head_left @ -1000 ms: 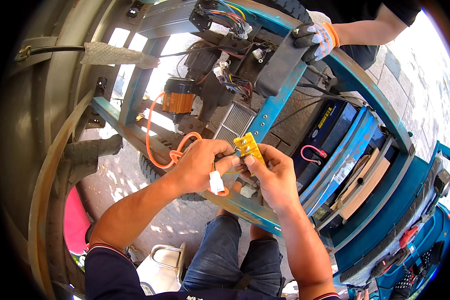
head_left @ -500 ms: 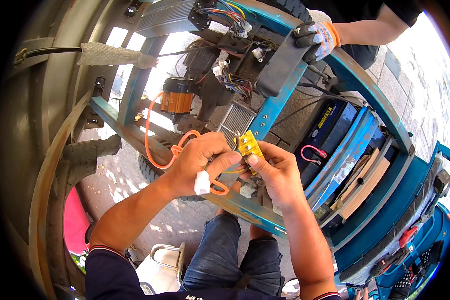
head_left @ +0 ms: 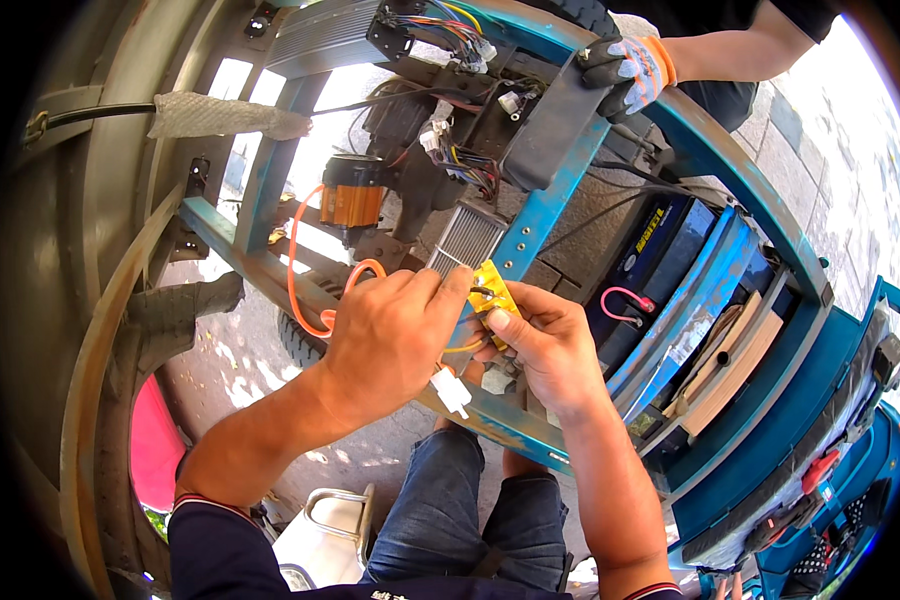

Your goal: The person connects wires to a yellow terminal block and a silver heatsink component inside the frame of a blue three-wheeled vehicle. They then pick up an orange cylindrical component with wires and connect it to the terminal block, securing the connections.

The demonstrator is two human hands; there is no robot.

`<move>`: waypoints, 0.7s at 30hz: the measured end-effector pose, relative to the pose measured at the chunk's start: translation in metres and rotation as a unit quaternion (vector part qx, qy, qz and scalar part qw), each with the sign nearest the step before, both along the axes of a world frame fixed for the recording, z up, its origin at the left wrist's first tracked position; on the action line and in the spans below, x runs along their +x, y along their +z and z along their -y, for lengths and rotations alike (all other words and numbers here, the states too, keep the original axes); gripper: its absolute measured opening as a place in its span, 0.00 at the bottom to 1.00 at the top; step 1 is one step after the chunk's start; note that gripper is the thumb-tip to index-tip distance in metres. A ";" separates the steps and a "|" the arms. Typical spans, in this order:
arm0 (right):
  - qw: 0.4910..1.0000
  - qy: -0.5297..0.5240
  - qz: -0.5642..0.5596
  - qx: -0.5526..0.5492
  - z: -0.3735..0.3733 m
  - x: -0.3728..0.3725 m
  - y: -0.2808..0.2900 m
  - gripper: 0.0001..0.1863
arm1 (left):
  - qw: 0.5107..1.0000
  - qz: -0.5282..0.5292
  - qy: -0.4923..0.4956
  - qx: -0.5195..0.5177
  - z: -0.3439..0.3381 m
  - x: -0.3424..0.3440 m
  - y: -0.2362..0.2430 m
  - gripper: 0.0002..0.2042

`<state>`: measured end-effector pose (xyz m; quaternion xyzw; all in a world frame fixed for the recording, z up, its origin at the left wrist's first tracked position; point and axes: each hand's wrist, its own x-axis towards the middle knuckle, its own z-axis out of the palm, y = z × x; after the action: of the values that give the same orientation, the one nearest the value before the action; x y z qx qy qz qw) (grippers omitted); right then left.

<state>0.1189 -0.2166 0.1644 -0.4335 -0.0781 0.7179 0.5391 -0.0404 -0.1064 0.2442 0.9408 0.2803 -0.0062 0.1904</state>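
Observation:
My left hand (head_left: pixel 390 335) and my right hand (head_left: pixel 545 345) meet over a blue metal frame (head_left: pixel 560 205) of a small vehicle. Between their fingertips they hold a yellow plastic connector block (head_left: pixel 495 292) with thin wires running from it. A small white plug (head_left: pixel 453 392) dangles below my left hand on its wire. An orange cable (head_left: pixel 295 290) loops from behind my left hand up to a copper-coloured motor (head_left: pixel 350 200).
Another person's gloved hand (head_left: pixel 625 68) grips the frame at the top. A ribbed silver controller box (head_left: pixel 467 238), bundles of coloured wires (head_left: pixel 455 165), a dark battery (head_left: pixel 650 255) with a pink wire loop and a tyre (head_left: pixel 185 310) surround the hands. My knees (head_left: pixel 470 510) are below.
My left hand shifted slightly right and its fingers now close over the yellow connector from the left. The white plug swung from under the palm to hang lower right.

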 end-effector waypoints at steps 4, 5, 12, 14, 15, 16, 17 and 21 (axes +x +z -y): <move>0.999 -0.026 -0.012 -0.016 0.004 0.001 -0.001 0.19 | 0.998 -0.028 -0.013 -0.046 -0.005 0.003 0.013 0.13; 0.999 -0.033 -0.013 -0.017 0.002 0.004 -0.002 0.19 | 0.996 0.010 -0.021 -0.090 -0.008 0.002 0.012 0.11; 0.998 -0.039 -0.031 -0.025 0.011 0.011 -0.008 0.19 | 0.864 0.148 0.113 -0.468 -0.013 0.002 0.007 0.17; 0.999 -0.034 -0.025 -0.023 0.012 0.011 -0.008 0.19 | 0.810 0.154 0.169 -0.540 -0.010 0.004 0.012 0.16; 0.999 -0.026 -0.019 -0.021 0.012 0.011 -0.008 0.19 | 0.831 0.172 0.163 -0.504 -0.007 0.005 0.007 0.15; 1.000 -0.019 -0.013 -0.018 0.011 0.011 -0.008 0.18 | 0.850 0.189 0.157 -0.466 -0.003 0.004 -0.004 0.14; 1.000 -0.024 -0.002 -0.015 0.010 0.011 -0.007 0.18 | 0.866 0.207 0.149 -0.430 -0.001 0.006 -0.010 0.13; 0.999 -0.037 0.018 -0.005 0.006 0.004 -0.002 0.19 | 0.960 0.116 0.047 -0.252 0.003 0.004 -0.016 0.09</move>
<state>0.1225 -0.2225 0.1623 -0.4515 -0.0677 0.6902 0.5615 -0.0368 -0.1090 0.2280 0.8425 0.2891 0.0413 0.4528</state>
